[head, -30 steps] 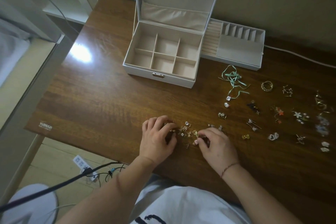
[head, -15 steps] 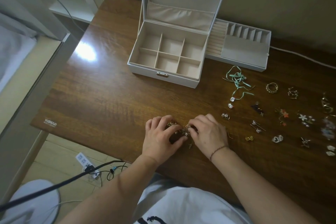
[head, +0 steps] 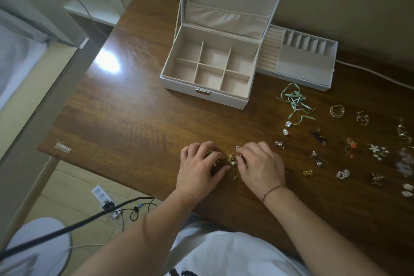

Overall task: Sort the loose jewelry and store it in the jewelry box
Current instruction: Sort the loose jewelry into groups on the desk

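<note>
The loose jewelry (head: 231, 160) sits in a small gold pile on the brown tabletop (head: 134, 107), near the front edge. The left hand (head: 199, 169) rests on the left side of the pile and the right hand (head: 261, 167) rests on the right side. Both hands have their fingers curled down onto the pile, touching it. I cannot tell if either hand is pinching a piece. More pieces are spread out in rows to the right, well apart from the hands, with a green ribbon (head: 295, 102) at the far end. The white jewelry box (head: 208, 69) stands open farther back, and its six little rooms have nothing in them. A tray (head: 300, 60) sits just beside it on the right.
</note>
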Demonstrator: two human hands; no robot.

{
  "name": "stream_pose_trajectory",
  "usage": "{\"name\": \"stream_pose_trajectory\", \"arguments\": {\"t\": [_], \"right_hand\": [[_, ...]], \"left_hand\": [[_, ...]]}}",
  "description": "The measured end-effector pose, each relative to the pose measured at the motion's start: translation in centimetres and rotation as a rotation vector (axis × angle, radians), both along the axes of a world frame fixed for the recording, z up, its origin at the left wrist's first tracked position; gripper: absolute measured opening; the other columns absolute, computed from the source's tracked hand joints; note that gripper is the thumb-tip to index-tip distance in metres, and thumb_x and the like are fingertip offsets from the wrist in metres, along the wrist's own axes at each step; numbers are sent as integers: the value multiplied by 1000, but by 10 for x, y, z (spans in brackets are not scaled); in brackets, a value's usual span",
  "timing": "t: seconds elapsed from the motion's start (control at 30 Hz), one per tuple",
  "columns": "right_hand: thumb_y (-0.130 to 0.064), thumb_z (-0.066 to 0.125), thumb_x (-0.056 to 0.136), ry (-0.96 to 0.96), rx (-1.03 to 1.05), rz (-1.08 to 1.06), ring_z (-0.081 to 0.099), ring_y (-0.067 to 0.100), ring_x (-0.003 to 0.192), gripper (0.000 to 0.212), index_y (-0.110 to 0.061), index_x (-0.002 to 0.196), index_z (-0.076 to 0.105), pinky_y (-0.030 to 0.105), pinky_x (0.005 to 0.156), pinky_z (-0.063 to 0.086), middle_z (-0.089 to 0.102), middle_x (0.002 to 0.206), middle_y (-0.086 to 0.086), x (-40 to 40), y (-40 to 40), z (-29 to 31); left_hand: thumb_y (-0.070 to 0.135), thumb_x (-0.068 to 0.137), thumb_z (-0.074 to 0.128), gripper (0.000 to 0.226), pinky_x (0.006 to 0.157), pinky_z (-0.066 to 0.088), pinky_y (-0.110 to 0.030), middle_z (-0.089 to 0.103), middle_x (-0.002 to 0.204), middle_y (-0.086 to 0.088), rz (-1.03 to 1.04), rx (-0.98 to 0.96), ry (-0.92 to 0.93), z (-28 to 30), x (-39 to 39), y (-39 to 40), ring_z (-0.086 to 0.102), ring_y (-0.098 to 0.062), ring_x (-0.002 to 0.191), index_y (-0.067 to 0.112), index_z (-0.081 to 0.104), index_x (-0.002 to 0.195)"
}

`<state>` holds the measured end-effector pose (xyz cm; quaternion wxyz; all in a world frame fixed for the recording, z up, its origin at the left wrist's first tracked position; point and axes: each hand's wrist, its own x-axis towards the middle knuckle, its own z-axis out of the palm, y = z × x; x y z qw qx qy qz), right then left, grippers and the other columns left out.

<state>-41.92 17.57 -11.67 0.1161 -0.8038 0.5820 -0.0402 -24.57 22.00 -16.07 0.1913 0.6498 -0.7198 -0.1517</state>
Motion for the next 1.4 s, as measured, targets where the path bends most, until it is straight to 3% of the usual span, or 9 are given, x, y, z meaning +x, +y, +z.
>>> {"name": "stream_pose_trajectory", "arguments": {"t": [0.3,0.57,0.7,0.77,0.87,0.93,1.03,1.13,1.4], "right_hand": [[-38,40,99,173,224,411,44,13,109,30,-34,122,58,29,81,44,56,119,-14,16,-33,18],[-32,45,98,107,192,382,49,14,104,24,-32,112,65,29,80,43,61,109,-11,12,-32,13],[-22,65,88,-307,153,140,57,10,90,8,-27,87,72,28,78,48,67,89,-12,1,-31,16],[-17,68,86,-709,255,-222,60,6,84,10,-26,83,70,18,74,48,68,85,-11,-11,-28,24],[-15,60,87,-1412,510,-674,57,14,72,9,-16,83,67,22,59,47,64,78,2,-47,-11,37],[-15,55,89,-1586,493,-901,55,16,71,12,-14,85,66,22,58,48,61,78,5,-80,8,36],[-18,54,93,-1111,265,-1178,58,19,83,11,-22,94,64,25,64,48,63,88,3,-124,41,24],[-22,52,94,-437,179,-1126,58,25,102,13,-22,105,60,36,77,50,62,106,4,-159,59,15],[-32,48,96,-1,175,-773,49,9,85,18,-24,108,58,27,69,44,56,100,-8,-186,51,4]], "left_hand": [[52,89,61,28,101,35,-46,57,123,6,5,14,-9,1,0,1,46,-23,117,31,68,106],[53,89,62,26,99,34,-44,57,121,8,7,17,-7,1,0,0,47,-22,115,32,68,104],[53,88,63,26,98,35,-44,57,121,8,3,33,7,3,0,0,46,-22,115,32,68,102],[53,89,62,25,101,33,-45,56,122,9,-2,43,12,4,1,0,46,-22,117,33,68,102],[53,89,62,26,104,30,-45,56,124,8,-1,48,17,2,1,1,44,-22,119,33,68,104],[53,89,59,27,104,28,-43,56,124,8,-9,37,12,2,1,1,45,-23,118,32,68,104],[54,89,55,31,102,29,-44,56,124,6,-18,40,-4,2,1,1,46,-24,117,32,68,105],[56,89,50,35,101,30,-46,55,125,5,-8,58,-31,1,2,0,45,-26,117,31,68,105],[54,88,50,36,98,31,-47,55,122,3,6,47,-54,3,-4,-1,45,-27,113,27,68,104]]}}
